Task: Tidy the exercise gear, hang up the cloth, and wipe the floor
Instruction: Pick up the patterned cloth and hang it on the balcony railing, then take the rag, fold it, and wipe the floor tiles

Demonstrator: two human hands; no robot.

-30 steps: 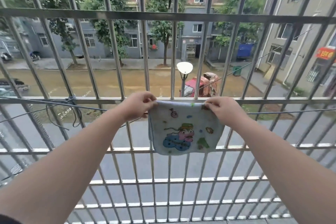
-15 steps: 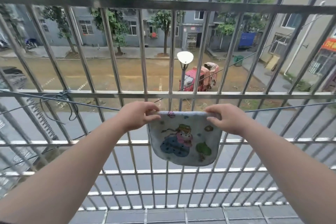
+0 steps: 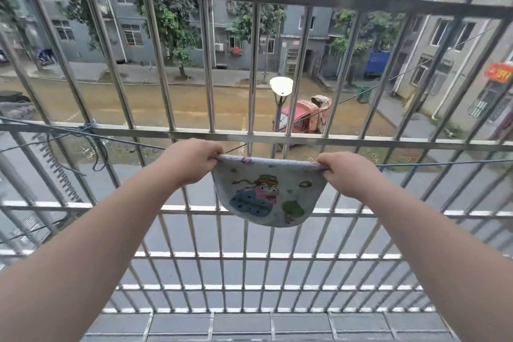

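Note:
A small pale blue cloth (image 3: 270,194) with a cartoon print hangs folded over a thin line (image 3: 444,164) strung across the window cage. My left hand (image 3: 191,161) pinches the cloth's upper left corner, and my right hand (image 3: 344,175) pinches its upper right corner. The cloth sags in a curve between the two hands, just inside the steel bars.
A steel window grille (image 3: 249,134) with upright bars and cross rails closes off the front. A dark cord (image 3: 91,130) is knotted on the rail at the left. Grey tiles of the sill (image 3: 241,325) lie at the bottom. A street lies far below.
Both hands and the cloth have sunk a little below the middle rail, and the cloth now hangs lower and more rounded. My view has tilted down slightly.

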